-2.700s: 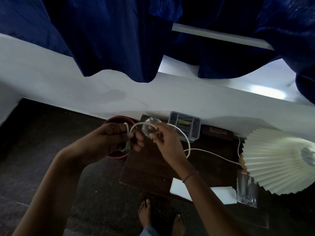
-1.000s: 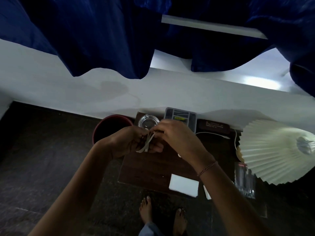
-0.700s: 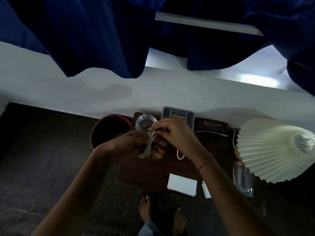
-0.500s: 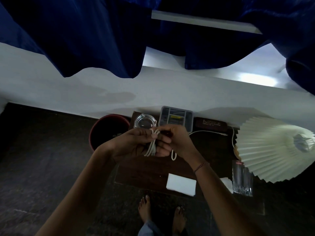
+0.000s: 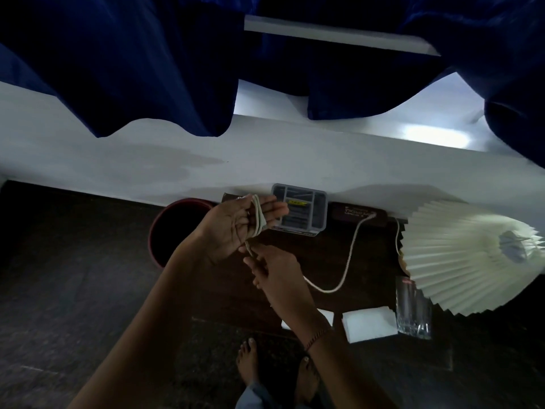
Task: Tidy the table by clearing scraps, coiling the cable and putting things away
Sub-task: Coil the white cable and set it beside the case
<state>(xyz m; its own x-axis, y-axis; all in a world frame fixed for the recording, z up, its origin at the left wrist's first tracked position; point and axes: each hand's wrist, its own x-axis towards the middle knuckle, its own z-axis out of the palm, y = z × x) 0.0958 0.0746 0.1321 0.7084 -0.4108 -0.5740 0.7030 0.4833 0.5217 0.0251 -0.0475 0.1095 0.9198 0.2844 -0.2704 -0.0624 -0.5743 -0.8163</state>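
Now the left hand (image 5: 236, 224) lies palm up over the table (image 5: 374, 276), fingers nearly straight, with the white cable (image 5: 258, 218) looped around them. Just below, the right hand (image 5: 277, 276) pinches the cable between its fingertips.

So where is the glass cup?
In the head view, the glass cup stands on the right, at the near edge of the lampshade, beside the white paper.

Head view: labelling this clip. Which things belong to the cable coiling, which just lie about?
In use: cable, left hand, right hand.
Lying about: organizer box, red bin, dark case, pleated lampshade, glass, white papers.
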